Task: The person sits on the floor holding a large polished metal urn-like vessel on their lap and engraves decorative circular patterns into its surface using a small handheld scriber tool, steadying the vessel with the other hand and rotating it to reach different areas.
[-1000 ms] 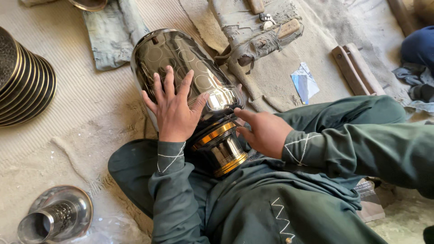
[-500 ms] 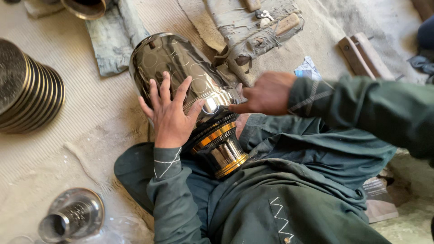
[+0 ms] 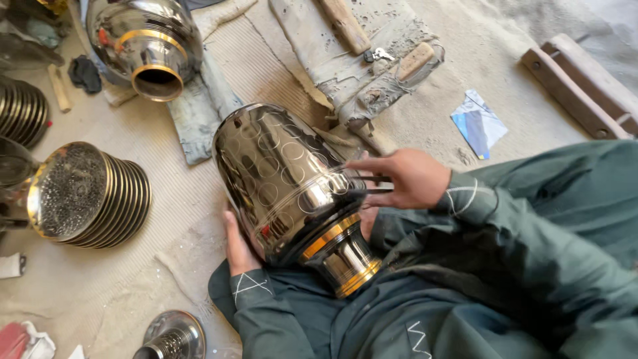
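Steel vase (image 3: 286, 179) between both hands.

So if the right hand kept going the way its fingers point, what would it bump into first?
The right hand points leftward, its fingers already at the side of the big shiny metal vase across the person's lap. So it would meet the vase wall first, probably at once, though exact contact is hard to judge.
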